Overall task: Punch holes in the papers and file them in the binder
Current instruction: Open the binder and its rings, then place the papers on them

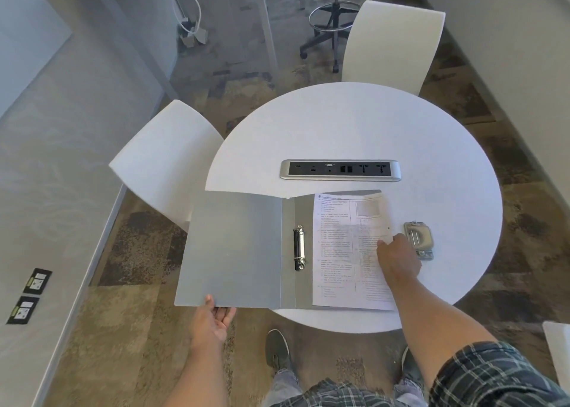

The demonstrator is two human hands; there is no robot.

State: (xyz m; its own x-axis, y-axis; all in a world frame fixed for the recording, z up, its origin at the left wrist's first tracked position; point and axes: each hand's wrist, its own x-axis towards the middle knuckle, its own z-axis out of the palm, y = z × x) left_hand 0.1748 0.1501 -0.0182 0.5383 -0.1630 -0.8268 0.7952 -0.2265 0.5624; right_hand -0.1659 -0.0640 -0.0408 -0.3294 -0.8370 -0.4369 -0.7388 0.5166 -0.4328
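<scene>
Grey and opened flat, the binder (237, 249) lies on the near left part of the round white table (354, 122), its left cover overhanging the table edge. The left hand (216, 317) holds that cover at its near edge — thumb on top, the other fingers curled beneath and mostly hidden by the cover. On the spine strip stands the ring mechanism (299, 248); whether its rings are open or closed is too small to tell. Printed papers (342, 252) lie on the binder's right half, beside the rings and apart from them, text too blurred to read. A small dark dot, perhaps a punched hole, shows near their right edge. The right hand (398, 257) rests on the papers near that edge, fingers bent down onto the sheet; whether it pinches the sheet or only presses it cannot be told, since the fingertips are hidden under the hand. Just to the right sits the metal hole punch (418, 239), partly covered by the hand. Beyond the binder a power socket panel (340, 170) is set into the tabletop. Two white chairs (166, 159) stand by the table — both cut off by it.
</scene>
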